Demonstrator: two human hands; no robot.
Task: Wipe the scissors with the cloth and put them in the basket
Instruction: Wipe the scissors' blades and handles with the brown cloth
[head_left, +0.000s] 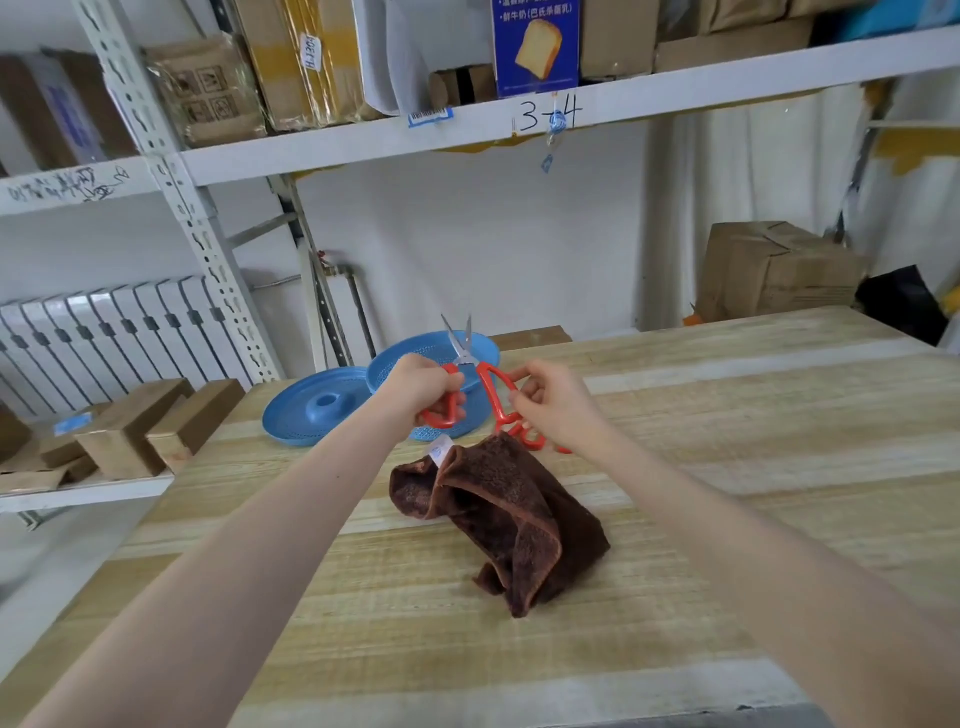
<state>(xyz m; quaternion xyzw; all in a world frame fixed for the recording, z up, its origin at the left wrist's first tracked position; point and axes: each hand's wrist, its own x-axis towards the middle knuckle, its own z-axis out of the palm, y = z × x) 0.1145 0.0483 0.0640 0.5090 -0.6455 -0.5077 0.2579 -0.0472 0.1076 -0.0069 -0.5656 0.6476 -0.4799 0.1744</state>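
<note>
The scissors (466, 358) are held up over the near side of the basket (489, 349). One red handle is gripped in the left hand (423, 387) and the other is pinched by the right hand (550, 402), with the blades slightly parted and pointing up. The cloth (509, 514) lies crumpled on the bench (727, 467), untouched. One hand should probably be freed for the cloth, and the blades wiped away from the edges. A blue lid (311, 410) lies beside the basket; the way in seems unblocked.

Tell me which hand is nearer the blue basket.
Left. The left hand grips one handle of the scissors directly in front of the basket, overlapping it in view; the right hand pinches the other handle, off to the basket's right.
</note>
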